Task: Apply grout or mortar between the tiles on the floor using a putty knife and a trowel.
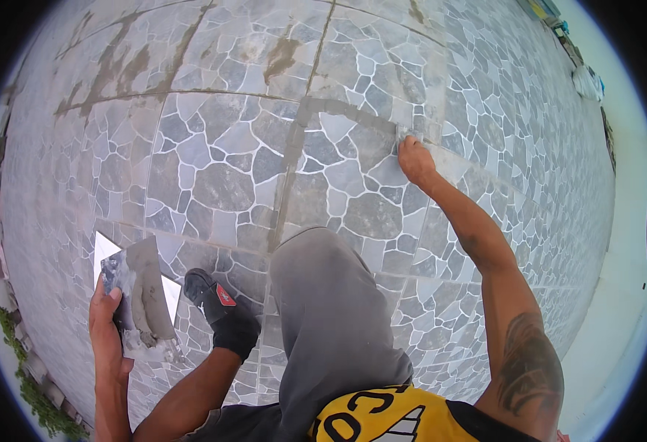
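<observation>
Patterned tile floor (224, 184), left fingers (115, 295) gripping mortared plate (124, 276), right fingers (411, 141) gripping tool (402, 130), lettered yellow shirt (371, 414)

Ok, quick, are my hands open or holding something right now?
Left hand: closed on a board carrying grey paste.
Right hand: closed on a small tool, kind unclear, at the floor.
</observation>
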